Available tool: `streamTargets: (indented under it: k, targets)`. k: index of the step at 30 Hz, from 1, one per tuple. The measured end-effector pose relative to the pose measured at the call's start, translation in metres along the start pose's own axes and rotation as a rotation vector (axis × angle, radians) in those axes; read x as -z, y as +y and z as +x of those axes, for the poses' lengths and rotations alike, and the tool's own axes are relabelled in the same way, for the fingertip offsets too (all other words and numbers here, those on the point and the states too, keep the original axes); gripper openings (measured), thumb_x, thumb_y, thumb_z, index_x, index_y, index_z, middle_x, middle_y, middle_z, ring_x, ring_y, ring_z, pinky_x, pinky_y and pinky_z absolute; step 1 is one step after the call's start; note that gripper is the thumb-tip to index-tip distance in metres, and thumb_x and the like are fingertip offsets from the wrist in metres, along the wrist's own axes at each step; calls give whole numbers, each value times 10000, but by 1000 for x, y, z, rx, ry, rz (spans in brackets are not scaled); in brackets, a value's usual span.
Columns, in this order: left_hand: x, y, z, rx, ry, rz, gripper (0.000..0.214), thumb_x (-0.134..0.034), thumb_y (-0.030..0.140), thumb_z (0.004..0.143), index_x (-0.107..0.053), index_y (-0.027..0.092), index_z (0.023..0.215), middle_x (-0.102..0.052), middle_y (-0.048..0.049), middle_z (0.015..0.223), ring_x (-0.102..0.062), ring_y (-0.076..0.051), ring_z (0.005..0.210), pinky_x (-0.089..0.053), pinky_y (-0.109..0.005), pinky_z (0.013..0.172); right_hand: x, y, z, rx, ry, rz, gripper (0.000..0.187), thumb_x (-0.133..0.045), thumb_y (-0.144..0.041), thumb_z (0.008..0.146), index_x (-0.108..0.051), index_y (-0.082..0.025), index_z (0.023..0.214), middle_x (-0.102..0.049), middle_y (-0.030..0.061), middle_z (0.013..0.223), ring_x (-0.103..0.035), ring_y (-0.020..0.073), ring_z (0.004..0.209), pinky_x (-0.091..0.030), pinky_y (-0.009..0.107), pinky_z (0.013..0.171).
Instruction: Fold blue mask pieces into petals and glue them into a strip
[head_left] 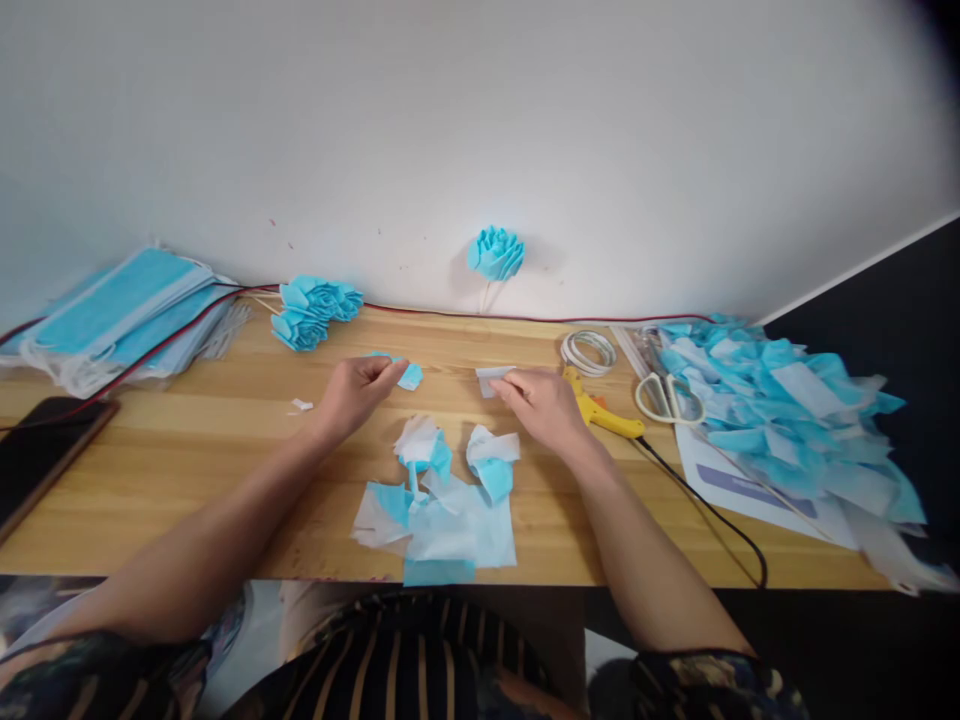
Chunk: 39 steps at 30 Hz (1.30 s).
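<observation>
1. A blue piece (410,377) is above the table (247,455), pinched between the thumb and fingers of the left hand (355,392).
2. A white piece (487,382) is to its right, pinched in the fingertips of the right hand (547,405). The 2 hands are apart.
3. Between the forearms, nearer the body, lie loose scraps (461,525), blue and white, some crumpled.
4. Just beside the right hand lies a yellow glue gun (611,418), its black cable (709,500) curving to the table edge. A tape roll (589,353) is behind it.
5. Farther right, scissors (671,400) lie beside a large heap (802,410) of blue and white pieces, partly over a printed sheet (731,480).
6. At the back, 1 blue flower (496,253) stands on a stem against the wall (360,130).
7. To the left are a flower cluster (311,310), stacked masks (124,305) and a phone (49,450).
</observation>
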<state>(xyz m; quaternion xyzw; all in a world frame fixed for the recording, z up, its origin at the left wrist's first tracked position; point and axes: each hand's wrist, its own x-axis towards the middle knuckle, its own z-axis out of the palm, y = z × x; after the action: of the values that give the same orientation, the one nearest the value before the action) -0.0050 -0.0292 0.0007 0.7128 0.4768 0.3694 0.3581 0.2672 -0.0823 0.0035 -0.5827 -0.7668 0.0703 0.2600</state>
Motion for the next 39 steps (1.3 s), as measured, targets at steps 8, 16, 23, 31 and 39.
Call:
streamTargets:
  k: [8, 16, 23, 31, 39]
  targets:
    - [1, -1, 1, -61, 40, -62, 411, -477, 397, 947, -520, 189, 595, -408, 30, 506, -369, -96, 480, -302, -248, 497, 1, 5, -2, -40, -27, 0, 371, -531, -360, 982, -588, -220, 643, -643, 15, 627, -587, 192, 671, -358, 309, 678]
    - [-4, -19, 4, -277, 60, -43, 590, -660, 299, 854, -541, 224, 1427, -738, -94, 1174, -673, -210, 1047, -519, -339, 894, -2, 0, -2, 89, -81, 93, 242, -524, -235, 973, -751, -251, 1055, -787, 43, 1004, -704, 241, 958, -478, 387, 906]
    - [-5, -18, 4, -187, 39, -9, 351, -607, 321, 898, -709, 195, 1209, -743, -91, 1203, -679, -212, 1076, -531, -368, 969, 6, -3, -4, 107, -170, 128, 266, -518, -266, 986, -747, -246, 1120, -787, 63, 1086, -705, 260, 1023, -499, 418, 915]
    - [-9, -18, 0, -171, -35, -19, 257, -620, 352, 916, -773, 195, 1049, -782, -63, 1047, -708, -214, 1009, -534, -328, 931, 37, 2, -8, -79, -422, 266, 114, -694, -336, 865, -739, -231, 864, -777, 0, 905, -696, 172, 826, -487, 288, 755]
    - [-9, -9, -4, -153, -128, -59, 300, -642, 431, 912, -786, 195, 1029, -787, -67, 943, -718, -225, 971, -540, -343, 936, 25, 10, -8, -11, -532, 187, 88, -715, -327, 850, -750, -256, 888, -779, -7, 920, -691, 191, 853, -477, 301, 767]
